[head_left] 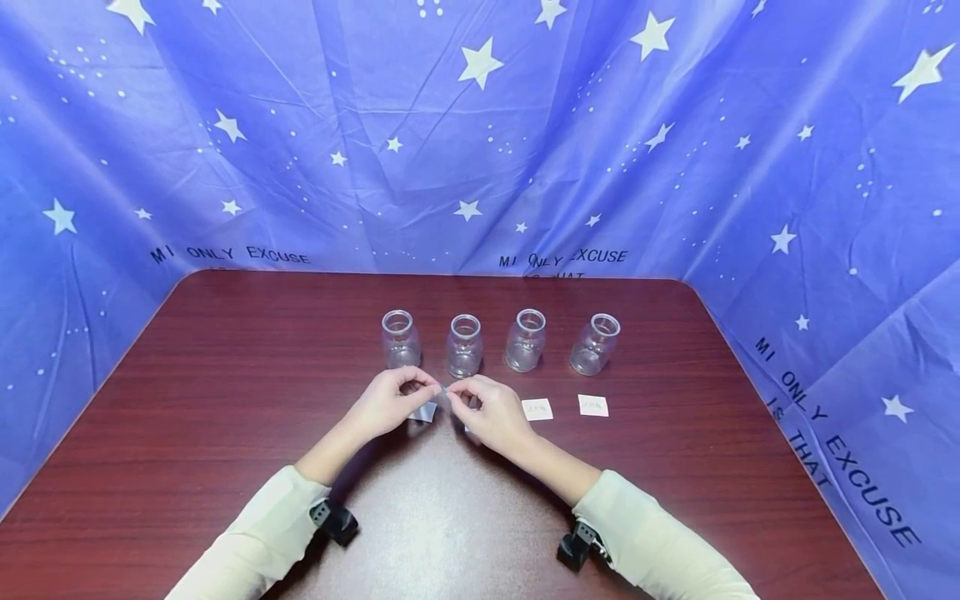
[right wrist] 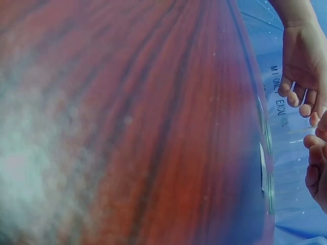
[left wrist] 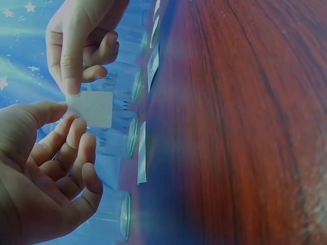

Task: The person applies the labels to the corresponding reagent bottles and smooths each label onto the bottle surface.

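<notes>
Both hands meet above the table with their fingertips close together in the head view. Between them is a small pale square label (left wrist: 96, 109), plainest in the left wrist view. My left hand (head_left: 384, 405) pinches its near corner between thumb and index finger, the other fingers loosely bent. With thumb and forefinger, my right hand (head_left: 495, 414) pinches the label's upper corner. Partly hidden below the left hand lies another label (head_left: 425, 412). A sliver of one more shows under the right hand. The right wrist view catches only parts of the hands at its right edge.
Several clear glass jars stand upright in a row beyond the hands, from a left jar (head_left: 400, 340) to a right jar (head_left: 595, 344). Two white labels with writing, one label (head_left: 537, 409) and a farther label (head_left: 593, 406), lie right of the hands on the dark wooden table (head_left: 225, 375).
</notes>
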### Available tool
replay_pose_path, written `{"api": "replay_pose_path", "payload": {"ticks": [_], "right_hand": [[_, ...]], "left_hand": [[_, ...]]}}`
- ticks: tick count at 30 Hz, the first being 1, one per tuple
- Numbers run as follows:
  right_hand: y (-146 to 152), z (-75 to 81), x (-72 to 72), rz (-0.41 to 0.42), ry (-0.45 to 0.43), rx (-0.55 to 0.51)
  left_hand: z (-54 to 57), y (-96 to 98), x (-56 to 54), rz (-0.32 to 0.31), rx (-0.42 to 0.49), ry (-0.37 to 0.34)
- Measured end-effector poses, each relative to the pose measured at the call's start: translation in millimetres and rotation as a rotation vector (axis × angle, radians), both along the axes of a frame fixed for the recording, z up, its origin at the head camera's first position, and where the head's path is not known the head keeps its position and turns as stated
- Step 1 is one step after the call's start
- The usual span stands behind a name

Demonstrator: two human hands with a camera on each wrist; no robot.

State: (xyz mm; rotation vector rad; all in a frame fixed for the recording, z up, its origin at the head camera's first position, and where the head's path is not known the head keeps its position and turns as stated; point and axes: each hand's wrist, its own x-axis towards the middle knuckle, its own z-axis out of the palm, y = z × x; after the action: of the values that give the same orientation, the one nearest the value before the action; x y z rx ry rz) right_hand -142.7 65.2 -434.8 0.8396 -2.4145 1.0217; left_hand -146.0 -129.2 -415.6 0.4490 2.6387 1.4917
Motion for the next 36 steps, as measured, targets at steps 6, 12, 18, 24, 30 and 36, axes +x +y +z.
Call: {"api": "replay_pose_path", "payload": {"ticks": [6,12,18,24,30,36], "right_hand": [[-1.2,0.2,1.1,-0.014,0.109,0.076],[-3.0,1.8,2.5,0.002,0.226,0.125],[-4.4,3.1,2.9,0.006,0.277,0.127],[-3.7,2.9,3.4,-0.001,0.238,0.150],[-0.1,4.7,3.3,-0.010,0.168,0.114],[5.5,3.2,-2.2,-0.079,0.006,0.036]], "left_hand": [[-1.3,1.1,-1.5,0.039,0.023,-0.020],[-0.3,1.8,-1.2,0.063,0.028,-0.032],[-1.1,2.2,-0.5,0.064,0.026,-0.029],[-1.8,1.6,0.1,0.058,0.024,-0.033],[-0.4,-0.2,0.0,0.080,0.029,-0.039],[-0.7,-2.1,-0.7,0.104,0.064,-0.056]]}}
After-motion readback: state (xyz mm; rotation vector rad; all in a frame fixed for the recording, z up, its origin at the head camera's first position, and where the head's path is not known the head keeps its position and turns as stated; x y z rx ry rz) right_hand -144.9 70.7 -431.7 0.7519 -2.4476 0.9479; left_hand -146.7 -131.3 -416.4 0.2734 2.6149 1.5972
